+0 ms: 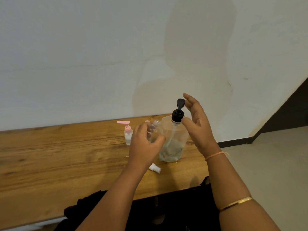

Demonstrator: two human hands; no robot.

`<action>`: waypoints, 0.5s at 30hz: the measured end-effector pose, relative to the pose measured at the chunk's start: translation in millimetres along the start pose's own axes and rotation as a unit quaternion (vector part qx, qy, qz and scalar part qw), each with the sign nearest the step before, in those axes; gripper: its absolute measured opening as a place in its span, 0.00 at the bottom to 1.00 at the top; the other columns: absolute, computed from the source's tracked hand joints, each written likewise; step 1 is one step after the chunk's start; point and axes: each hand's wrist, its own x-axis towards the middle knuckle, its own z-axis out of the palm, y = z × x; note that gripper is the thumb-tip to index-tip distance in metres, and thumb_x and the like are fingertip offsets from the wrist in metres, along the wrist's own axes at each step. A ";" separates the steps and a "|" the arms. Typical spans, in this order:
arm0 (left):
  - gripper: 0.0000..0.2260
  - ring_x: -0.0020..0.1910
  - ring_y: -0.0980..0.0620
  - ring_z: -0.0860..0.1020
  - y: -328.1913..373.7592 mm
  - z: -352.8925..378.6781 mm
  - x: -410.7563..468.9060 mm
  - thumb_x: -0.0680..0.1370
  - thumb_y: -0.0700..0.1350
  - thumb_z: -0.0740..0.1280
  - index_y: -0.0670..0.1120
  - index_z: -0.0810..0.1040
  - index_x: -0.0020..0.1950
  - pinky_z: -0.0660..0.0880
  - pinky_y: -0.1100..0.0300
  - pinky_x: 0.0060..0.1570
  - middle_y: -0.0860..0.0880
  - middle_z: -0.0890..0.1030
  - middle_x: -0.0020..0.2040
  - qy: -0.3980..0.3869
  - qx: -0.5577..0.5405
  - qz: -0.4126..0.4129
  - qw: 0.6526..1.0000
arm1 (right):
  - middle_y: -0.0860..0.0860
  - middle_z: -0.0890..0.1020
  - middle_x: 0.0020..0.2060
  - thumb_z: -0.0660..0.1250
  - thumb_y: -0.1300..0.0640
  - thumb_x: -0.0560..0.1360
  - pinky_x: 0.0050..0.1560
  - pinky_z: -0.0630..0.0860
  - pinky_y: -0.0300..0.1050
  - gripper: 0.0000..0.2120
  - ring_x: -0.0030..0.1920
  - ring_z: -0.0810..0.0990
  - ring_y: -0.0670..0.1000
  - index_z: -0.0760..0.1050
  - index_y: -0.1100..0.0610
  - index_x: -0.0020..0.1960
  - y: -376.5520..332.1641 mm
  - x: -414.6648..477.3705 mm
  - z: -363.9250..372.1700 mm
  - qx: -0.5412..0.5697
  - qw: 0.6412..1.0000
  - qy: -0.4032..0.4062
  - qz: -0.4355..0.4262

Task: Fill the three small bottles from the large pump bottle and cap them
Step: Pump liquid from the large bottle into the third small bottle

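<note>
A large clear pump bottle (173, 139) with a black pump head (178, 110) is seen standing upright on a wooden table (58, 155) set against a pale wall (100, 55). At its 9 o'clock, a small clear uncapped bottle (155, 129) is gripped in the left hand (145, 144) and tilted toward the pump. The right hand (197, 125) is held open at the pump's 3 o'clock, fingers spread, thumb near the black collar. A small bottle with a pink pump (128, 132) is placed upright farther left. A white cap (155, 167) is seen lying at the large bottle's 7 o'clock.
</note>
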 end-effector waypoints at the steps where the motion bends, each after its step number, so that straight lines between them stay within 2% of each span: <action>1: 0.09 0.38 0.58 0.69 1.0 1.4 0.9 0.72 0.44 0.69 0.50 0.73 0.49 0.67 0.74 0.33 0.54 0.71 0.44 0.005 -0.012 -0.001 1.000 | 0.49 0.72 0.65 0.59 0.66 0.74 0.56 0.69 0.29 0.25 0.66 0.69 0.42 0.65 0.49 0.68 -3.7 0.2 0.6 0.026 1.000 0.003 -0.007; 3: 0.09 0.35 0.55 0.69 2.1 4.8 2.8 0.71 0.45 0.70 0.50 0.72 0.47 0.67 0.70 0.31 0.51 0.73 0.42 0.015 -0.031 0.003 0.999 | 0.50 0.73 0.65 0.57 0.62 0.73 0.58 0.71 0.32 0.24 0.65 0.71 0.43 0.67 0.51 0.68 -8.4 1.2 1.9 0.063 0.998 0.007 -0.009; 5: 0.09 0.36 0.50 0.74 2.2 9.5 5.4 0.71 0.47 0.72 0.50 0.72 0.46 0.72 0.59 0.35 0.48 0.76 0.43 0.018 -0.041 0.003 0.999 | 0.51 0.75 0.64 0.58 0.61 0.75 0.63 0.71 0.39 0.19 0.64 0.73 0.45 0.70 0.53 0.66 -10.4 2.4 4.3 0.087 0.996 0.009 -0.003; 8: 0.14 0.48 0.50 0.78 3.3 17.2 8.7 0.72 0.51 0.72 0.54 0.72 0.53 0.77 0.55 0.46 0.49 0.78 0.52 -0.016 -0.066 -0.011 0.998 | 0.50 0.79 0.59 0.59 0.65 0.79 0.64 0.71 0.45 0.15 0.62 0.76 0.47 0.71 0.54 0.64 -11.1 2.7 6.6 0.107 0.994 0.017 0.008; 10: 0.16 0.57 0.55 0.76 6.3 20.5 10.5 0.72 0.51 0.72 0.57 0.71 0.57 0.76 0.54 0.55 0.53 0.77 0.60 -0.036 -0.094 -0.020 0.995 | 0.51 0.80 0.57 0.59 0.65 0.79 0.63 0.73 0.45 0.14 0.60 0.77 0.47 0.73 0.55 0.62 -11.5 3.3 6.5 0.112 0.993 0.026 0.007; 12: 0.14 0.54 0.58 0.77 9.1 21.7 11.4 0.73 0.48 0.72 0.57 0.71 0.53 0.77 0.51 0.55 0.55 0.78 0.56 -0.041 -0.112 -0.021 0.993 | 0.53 0.80 0.55 0.61 0.65 0.78 0.60 0.74 0.43 0.12 0.57 0.79 0.47 0.74 0.56 0.60 -11.8 3.8 6.5 0.120 0.992 0.030 0.006; 15: 0.14 0.51 0.59 0.78 9.7 22.3 12.8 0.72 0.46 0.72 0.54 0.71 0.54 0.78 0.53 0.51 0.58 0.78 0.51 -0.042 -0.123 -0.019 0.991 | 0.55 0.81 0.51 0.63 0.66 0.77 0.54 0.76 0.40 0.11 0.53 0.80 0.46 0.75 0.57 0.57 -12.0 5.2 7.0 0.134 0.990 0.045 0.006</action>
